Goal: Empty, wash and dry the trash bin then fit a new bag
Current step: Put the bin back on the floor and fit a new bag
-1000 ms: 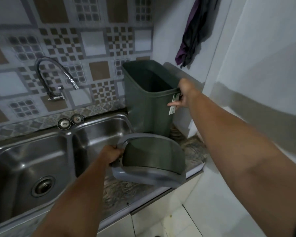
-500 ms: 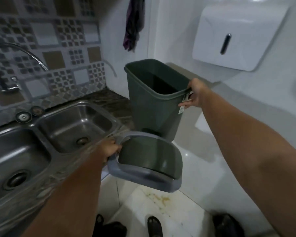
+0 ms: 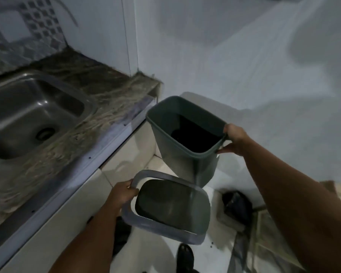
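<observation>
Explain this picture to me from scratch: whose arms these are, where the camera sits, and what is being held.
There is no machine here. A person wears a camera on the head, so the view looks down along their own arms. The right hand grips the rim of a dark green trash bin, held in the air beside the counter. The left hand grips the grey frame of the bin's swing lid, which is off the bin. A steel sink is set into the counter on the left.

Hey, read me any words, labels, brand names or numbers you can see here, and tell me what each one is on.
None can be read. The bin, its lid, the sink and the wall show no text in this view, and the picture is blurred.
</observation>
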### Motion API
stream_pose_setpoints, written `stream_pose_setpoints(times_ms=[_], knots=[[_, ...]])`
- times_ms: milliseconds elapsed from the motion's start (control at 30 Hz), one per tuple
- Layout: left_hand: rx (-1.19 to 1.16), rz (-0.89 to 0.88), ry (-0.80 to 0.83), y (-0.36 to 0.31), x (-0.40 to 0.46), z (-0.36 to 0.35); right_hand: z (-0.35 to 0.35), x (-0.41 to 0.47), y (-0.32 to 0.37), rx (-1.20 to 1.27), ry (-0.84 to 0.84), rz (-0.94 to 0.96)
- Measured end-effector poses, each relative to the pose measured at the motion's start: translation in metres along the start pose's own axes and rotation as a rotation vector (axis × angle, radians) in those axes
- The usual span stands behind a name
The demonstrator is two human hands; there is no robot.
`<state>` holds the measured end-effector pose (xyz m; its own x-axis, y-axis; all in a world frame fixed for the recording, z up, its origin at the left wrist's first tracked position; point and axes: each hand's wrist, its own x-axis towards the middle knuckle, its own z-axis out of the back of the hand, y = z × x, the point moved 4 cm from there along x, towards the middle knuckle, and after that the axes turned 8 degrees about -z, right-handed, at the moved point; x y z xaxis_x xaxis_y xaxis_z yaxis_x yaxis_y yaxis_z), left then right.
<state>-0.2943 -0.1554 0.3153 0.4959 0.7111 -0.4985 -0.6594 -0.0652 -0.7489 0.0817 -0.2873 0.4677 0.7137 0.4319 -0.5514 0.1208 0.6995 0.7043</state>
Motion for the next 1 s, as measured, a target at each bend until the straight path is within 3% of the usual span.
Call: stream_pose_setpoints(times_ms=[167, 400, 700, 1000], knots=[[0.094, 0.092, 0.075, 0.097, 0.079, -0.075, -0.069, 0.126, -0.113, 0.245, -0.044, -0.272], [0.117, 0.137, 0.134, 0.224, 0.215, -0.177, -0.174, 0.275, -0.249, 0.284, -0.057, -0.337], [0.231, 0.13, 0.126, 0.357, 0.358, -0.275, -0.237, 0.42, -0.375, 0.266, -0.085, -0.299], [0.186, 0.205, 0.025, 0.439, 0.42, -0.353, -0.236, 0.495, -0.395, 0.027, -0.013, -0.034]])
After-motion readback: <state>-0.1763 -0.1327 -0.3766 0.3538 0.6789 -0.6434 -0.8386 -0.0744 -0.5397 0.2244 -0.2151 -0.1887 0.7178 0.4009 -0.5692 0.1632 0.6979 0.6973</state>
